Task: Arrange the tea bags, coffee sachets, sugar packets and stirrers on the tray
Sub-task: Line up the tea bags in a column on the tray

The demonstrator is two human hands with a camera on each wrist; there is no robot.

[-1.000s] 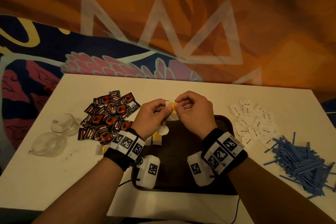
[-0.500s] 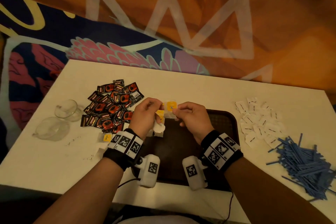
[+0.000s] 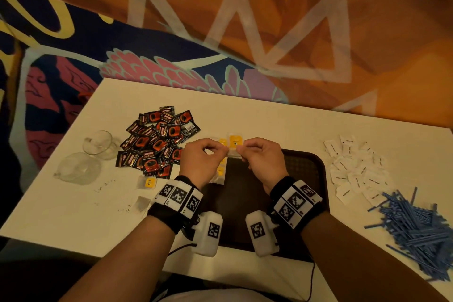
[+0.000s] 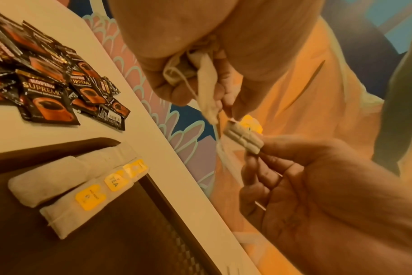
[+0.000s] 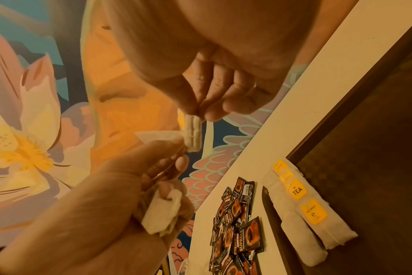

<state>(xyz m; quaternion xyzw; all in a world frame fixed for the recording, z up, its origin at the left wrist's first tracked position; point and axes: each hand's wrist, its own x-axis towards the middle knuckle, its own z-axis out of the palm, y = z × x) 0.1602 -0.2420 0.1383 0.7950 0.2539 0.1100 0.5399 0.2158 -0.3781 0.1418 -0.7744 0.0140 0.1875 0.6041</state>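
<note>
Above the tray's [image 3: 316, 167] far edge, both hands pinch tea bags: right hand [image 3: 263, 162] grips one tea bag [image 4: 244, 138], left hand [image 3: 201, 160] grips others. Gently untangle strings, then lay it beside the row [image 5: 313, 223].

Café-like room, painted mural wall [image 3: 171, 39], white table [image 3: 269, 120]
</note>
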